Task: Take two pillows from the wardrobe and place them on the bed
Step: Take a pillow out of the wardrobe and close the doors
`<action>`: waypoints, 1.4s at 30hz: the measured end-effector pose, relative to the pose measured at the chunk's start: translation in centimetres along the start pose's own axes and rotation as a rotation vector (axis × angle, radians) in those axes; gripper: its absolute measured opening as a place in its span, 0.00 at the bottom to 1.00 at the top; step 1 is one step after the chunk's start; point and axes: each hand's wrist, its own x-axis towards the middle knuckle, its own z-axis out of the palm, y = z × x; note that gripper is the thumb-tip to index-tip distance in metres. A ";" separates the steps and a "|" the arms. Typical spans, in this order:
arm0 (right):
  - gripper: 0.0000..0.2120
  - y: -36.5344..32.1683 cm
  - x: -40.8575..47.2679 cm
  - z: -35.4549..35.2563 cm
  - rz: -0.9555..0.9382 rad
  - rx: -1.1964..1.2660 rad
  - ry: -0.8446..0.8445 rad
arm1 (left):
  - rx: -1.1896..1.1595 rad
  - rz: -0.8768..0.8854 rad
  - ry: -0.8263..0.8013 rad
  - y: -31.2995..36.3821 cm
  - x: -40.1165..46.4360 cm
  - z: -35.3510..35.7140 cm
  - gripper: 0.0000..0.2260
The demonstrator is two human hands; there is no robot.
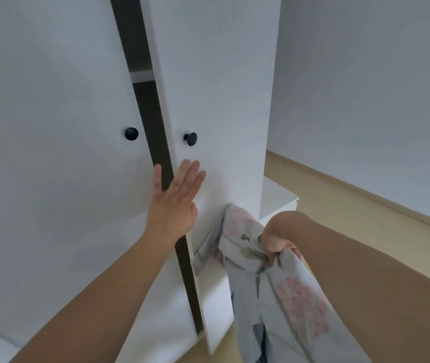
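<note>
The left hand (175, 197) is held flat, fingers extended and close together, with the palm at the face of the right wardrobe door (208, 100), just below its black knob (190, 139). Nothing is gripped by it. The thumb lies across the dark gap (156, 132) between the two doors, so the door is judged to be ajar. The right hand (274, 241) is closed in a fist on the bunched corner of a floral pillow (287, 292), which hangs downward from the fist, long axis near vertical, just right of the door's lower edge. A second pillow cannot be distinguished from the first. The bed is not identifiable. The door edge lies immediately left of the flat fingers; the left hand is the nearer one.
</note>
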 end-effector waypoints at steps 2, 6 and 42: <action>0.24 -1.4 0.1 -0.5 -0.004 -0.060 -0.035 | 0.072 -0.049 -0.075 -0.9 0.2 0.8 0.36; 0.25 -3.6 0.5 -1.5 -0.033 -0.141 -0.063 | 0.124 -0.123 -0.199 -0.9 1.3 1.9 0.39; 0.08 -3.1 4.7 -3.9 -0.504 -0.354 0.394 | -0.360 0.069 -0.522 2.8 -5.5 5.3 0.39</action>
